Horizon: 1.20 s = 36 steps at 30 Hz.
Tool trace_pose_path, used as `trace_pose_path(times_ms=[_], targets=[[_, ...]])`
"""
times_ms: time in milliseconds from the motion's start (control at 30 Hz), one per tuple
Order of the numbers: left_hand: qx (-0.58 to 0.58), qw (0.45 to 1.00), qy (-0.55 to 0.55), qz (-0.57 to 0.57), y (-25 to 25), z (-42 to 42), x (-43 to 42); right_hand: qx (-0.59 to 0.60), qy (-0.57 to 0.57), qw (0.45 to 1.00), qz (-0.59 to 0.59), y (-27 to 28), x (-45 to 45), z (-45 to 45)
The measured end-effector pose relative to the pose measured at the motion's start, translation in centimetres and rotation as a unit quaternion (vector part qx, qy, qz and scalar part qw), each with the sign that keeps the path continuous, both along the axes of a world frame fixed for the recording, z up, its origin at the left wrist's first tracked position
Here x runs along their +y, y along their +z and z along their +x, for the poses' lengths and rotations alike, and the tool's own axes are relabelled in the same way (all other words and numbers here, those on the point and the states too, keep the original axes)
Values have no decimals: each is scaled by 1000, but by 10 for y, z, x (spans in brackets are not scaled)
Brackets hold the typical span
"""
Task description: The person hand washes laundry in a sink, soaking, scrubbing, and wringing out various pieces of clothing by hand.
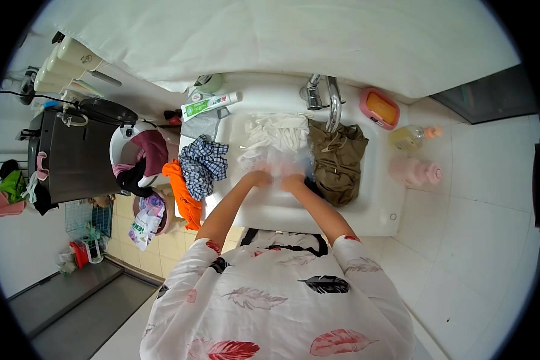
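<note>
My left hand (261, 175) and my right hand (291, 176) are close together, low in the white sink (375, 207). Cloudy water and blur hide the fingers of both, so I cannot make out what they grip. Just beyond them a wet white cloth (277, 131) is bunched up. To the right of my right hand lies a crumpled brown garment (340, 165), with something dark at its lower left edge. Above the basin stands a chrome faucet (333, 107), its spout end over the brown garment.
On the left rim rest a blue checked garment (203, 168), an orange garment (183, 195) and a toothpaste tube (212, 106). At right are a soap dish (380, 108), a yellowish pump bottle (407, 137) and a pink bottle (415, 172). Further left, clothes fill a white tub (120, 150).
</note>
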State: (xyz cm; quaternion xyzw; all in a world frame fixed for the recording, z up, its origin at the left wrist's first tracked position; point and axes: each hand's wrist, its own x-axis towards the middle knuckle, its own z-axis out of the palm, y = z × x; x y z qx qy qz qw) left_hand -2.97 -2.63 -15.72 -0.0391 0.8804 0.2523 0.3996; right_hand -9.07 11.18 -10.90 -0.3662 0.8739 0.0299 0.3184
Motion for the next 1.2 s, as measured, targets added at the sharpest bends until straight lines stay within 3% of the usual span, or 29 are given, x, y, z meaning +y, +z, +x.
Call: trace_pose_path(times_ms=[33, 67, 133, 167, 233, 267, 300, 333, 400, 433, 467, 533, 567, 633, 700, 767, 800, 833, 1000, 1133, 1200], targets=[[-44, 996, 12, 73, -4, -5, -4, -46, 12, 998, 44, 34, -8, -8], [-47, 996, 14, 74, 1, -11, -5, -93, 24, 991, 89, 52, -13, -13], [-95, 988, -120, 0, 17, -22, -1, -104, 22, 991, 86, 47, -15, -15], [-96, 988, -120, 1, 12, -18, -1, -112, 17, 990, 82, 44, -15, -16], [36, 999, -24, 13, -2, -6, -1, -124, 7, 990, 73, 35, -10, -19], [37, 999, -24, 13, 1, 0, 3, -129, 3, 989, 68, 30, -7, -19], [128, 991, 42, -2, 7, 6, 7, -128, 3, 990, 67, 16, -1, -18], [219, 970, 108, -17, 13, 9, 9, -114, -13, 993, 19, 2, 5, -16], [259, 959, 117, 20, 25, 6, 2, -99, -26, 994, -32, -20, 17, -11], [295, 946, 123, 58, 32, 5, -1, -65, -70, 986, -138, -29, 21, -8], [298, 945, 122, 57, 29, 8, -2, -30, -112, 964, -241, -31, 24, -6], [372, 892, 237, 94, 14, 17, 0, -9, -148, 943, -298, -14, 28, -1], [376, 891, 238, 93, 11, 22, 1, 9, -183, 918, -352, -10, 30, 1], [322, 814, 423, 233, 4, 33, 4, 13, -193, 909, -369, -5, 36, 7], [308, 813, 456, 192, 39, 42, 13, 18, -205, 900, -385, -2, 44, 11], [292, 809, 486, 152, 49, 44, 16, 46, -258, 842, -471, 2, 50, 12], [337, 770, 499, 211, 41, 45, 16, 47, -255, 842, -473, 8, 52, 13], [380, 725, 509, 268, 34, 48, 17, -25, -249, 831, -497, 13, 55, 14], [385, 765, 435, 278, 103, 37, 41, -229, -221, 804, -503, 62, 50, 28], [357, 822, 335, 290, 133, 37, 52, -208, -221, 799, -520, 52, 43, 29], [356, 822, 334, 295, 130, 39, 50, -172, -186, 826, -503, 50, 43, 23]])
